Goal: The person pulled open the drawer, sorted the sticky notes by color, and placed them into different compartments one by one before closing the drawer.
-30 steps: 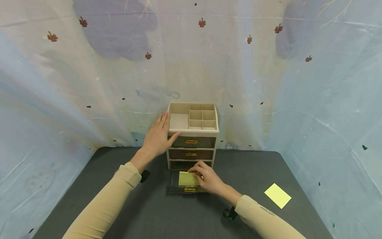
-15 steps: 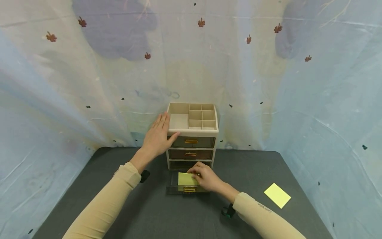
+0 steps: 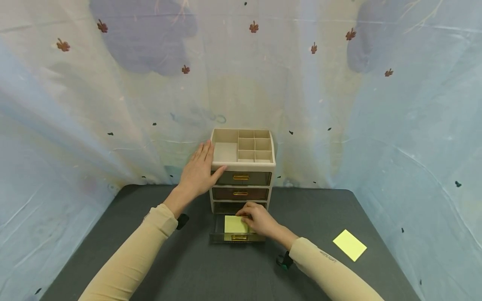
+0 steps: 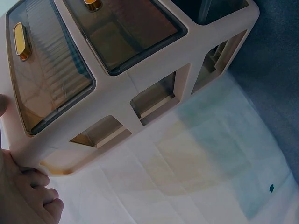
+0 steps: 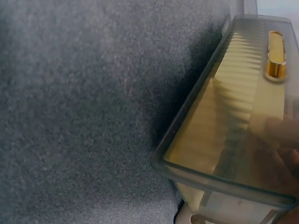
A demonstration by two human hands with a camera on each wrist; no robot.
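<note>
A cream desktop drawer unit (image 3: 242, 166) stands at the back middle, its bottom drawer (image 3: 218, 228) pulled out. My left hand (image 3: 197, 173) lies along the unit's left side with fingers straight, its thumb across the front edge. A yellow sticky note pad (image 3: 235, 224) sits in the drawer, and my right hand (image 3: 260, 219) pinches it near its upper right corner with thumb and curled fingers. More yellow shows beneath that hand. Through the smoky, see-through drawer front with its gold handle (image 5: 276, 56), the right wrist view shows the right fingers (image 5: 275, 168) dimly.
A second yellow sticky note pad (image 3: 349, 245) lies on the dark grey tabletop (image 3: 180, 267) at the right. The unit's compartmented top (image 3: 226, 152) and two upper drawers (image 3: 241, 193) are above the pulled-out one. A patterned curtain (image 3: 241, 92) hangs close behind.
My right hand and forearm have shifted slightly left, with the fingers staying at the pad in the drawer. My left hand has kept its place on the unit.
</note>
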